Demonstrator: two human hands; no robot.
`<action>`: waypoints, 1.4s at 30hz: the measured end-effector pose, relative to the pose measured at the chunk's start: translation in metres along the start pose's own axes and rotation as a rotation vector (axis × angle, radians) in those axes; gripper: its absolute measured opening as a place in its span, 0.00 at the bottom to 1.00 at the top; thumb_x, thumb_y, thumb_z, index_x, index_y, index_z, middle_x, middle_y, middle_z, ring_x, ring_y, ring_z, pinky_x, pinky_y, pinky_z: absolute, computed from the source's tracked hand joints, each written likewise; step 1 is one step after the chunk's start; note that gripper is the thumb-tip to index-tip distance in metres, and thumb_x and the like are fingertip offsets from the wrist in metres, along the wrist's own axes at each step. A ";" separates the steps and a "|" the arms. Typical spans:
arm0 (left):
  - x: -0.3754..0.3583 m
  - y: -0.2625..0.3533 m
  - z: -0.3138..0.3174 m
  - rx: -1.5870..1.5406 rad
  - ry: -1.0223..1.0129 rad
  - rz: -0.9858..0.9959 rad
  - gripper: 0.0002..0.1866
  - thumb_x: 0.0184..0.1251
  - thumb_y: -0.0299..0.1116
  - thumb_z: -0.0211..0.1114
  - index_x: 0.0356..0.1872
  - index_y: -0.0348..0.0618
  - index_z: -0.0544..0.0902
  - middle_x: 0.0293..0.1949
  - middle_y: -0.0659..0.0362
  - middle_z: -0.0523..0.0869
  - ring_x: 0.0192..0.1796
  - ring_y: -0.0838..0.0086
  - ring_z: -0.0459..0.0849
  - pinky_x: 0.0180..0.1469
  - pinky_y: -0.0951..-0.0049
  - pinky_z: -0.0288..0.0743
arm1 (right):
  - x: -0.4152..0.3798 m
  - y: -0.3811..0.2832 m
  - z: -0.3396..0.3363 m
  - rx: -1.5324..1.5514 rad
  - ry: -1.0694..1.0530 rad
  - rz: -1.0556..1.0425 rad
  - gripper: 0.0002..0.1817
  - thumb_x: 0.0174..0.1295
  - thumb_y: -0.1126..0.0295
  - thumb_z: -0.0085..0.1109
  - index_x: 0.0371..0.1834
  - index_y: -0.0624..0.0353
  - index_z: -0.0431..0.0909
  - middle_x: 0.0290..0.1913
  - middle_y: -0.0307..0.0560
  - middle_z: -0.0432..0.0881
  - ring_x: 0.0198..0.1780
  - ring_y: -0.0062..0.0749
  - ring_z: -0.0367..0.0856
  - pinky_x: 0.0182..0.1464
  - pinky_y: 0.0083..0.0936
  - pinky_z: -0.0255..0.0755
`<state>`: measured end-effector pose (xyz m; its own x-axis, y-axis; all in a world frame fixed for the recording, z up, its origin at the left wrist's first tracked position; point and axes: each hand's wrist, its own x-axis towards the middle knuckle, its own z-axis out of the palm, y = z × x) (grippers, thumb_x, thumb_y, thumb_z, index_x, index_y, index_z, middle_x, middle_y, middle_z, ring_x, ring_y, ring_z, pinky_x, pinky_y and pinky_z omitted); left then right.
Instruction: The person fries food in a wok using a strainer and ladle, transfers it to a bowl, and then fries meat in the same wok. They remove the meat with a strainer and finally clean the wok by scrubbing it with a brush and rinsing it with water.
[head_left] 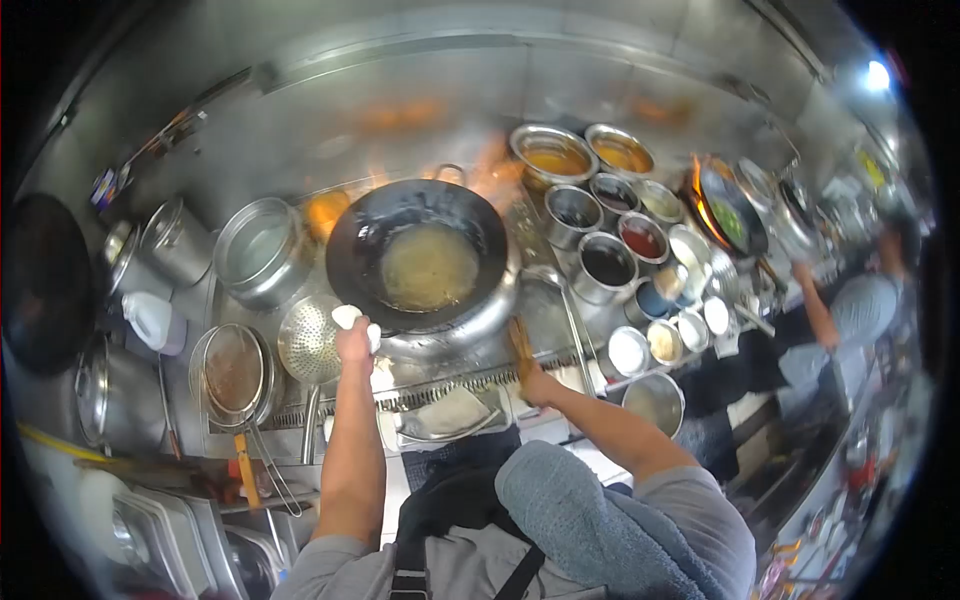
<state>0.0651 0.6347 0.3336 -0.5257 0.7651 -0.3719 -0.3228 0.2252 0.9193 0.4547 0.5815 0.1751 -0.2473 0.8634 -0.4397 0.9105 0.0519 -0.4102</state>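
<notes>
A large black wok (345, 250) stands on the stove in the middle, with yellowish liquid (430, 266) at its bottom. At the wok's near left edge, my left hand (354, 342) is closed on a white cloth (347, 317). My right hand (537, 386) is wrapped round the lower end of a brown wooden tool (520, 342), to the right of the wok's near edge. What the tool's far end looks like is too blurred to tell. A perforated skimmer (308, 340) lies left of my left hand. A folded cloth (452, 412) rests on a tray between my forearms.
Metal pots of sauce (607, 262) and small white bowls (628, 350) stand at the right. Flames rise beside a second wok (740, 205); a co-worker (865, 305) stands near it. A ladle (570, 310) lies right of the wok. Strainers (233, 368) and a pot (262, 245) are at the left.
</notes>
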 end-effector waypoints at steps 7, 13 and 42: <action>0.040 -0.053 -0.014 0.287 0.015 0.398 0.37 0.64 0.43 0.68 0.65 0.29 0.62 0.50 0.49 0.81 0.37 0.67 0.85 0.22 0.77 0.75 | -0.129 -0.032 -0.161 1.080 -0.150 0.033 0.49 0.52 0.77 0.60 0.79 0.47 0.46 0.48 0.53 0.78 0.36 0.38 0.82 0.40 0.34 0.81; 0.005 -0.020 -0.002 0.439 0.180 0.276 0.43 0.61 0.44 0.67 0.65 0.23 0.55 0.55 0.27 0.76 0.59 0.37 0.76 0.64 0.53 0.68 | -0.022 -0.175 -0.294 -0.224 -0.150 -0.349 0.43 0.61 0.55 0.59 0.78 0.49 0.50 0.49 0.62 0.82 0.52 0.47 0.83 0.55 0.35 0.74; -0.017 0.001 0.007 0.540 0.237 0.147 0.35 0.54 0.37 0.63 0.56 0.22 0.62 0.45 0.25 0.80 0.50 0.34 0.80 0.57 0.49 0.73 | 0.101 -0.197 -0.287 -0.413 -0.353 -0.480 0.28 0.62 0.43 0.53 0.59 0.47 0.81 0.49 0.56 0.86 0.53 0.48 0.85 0.55 0.38 0.76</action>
<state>0.0790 0.6264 0.3414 -0.7155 0.6701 -0.1977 0.1789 0.4492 0.8753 0.3452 0.8024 0.4405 -0.6800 0.4878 -0.5473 0.7082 0.6303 -0.3181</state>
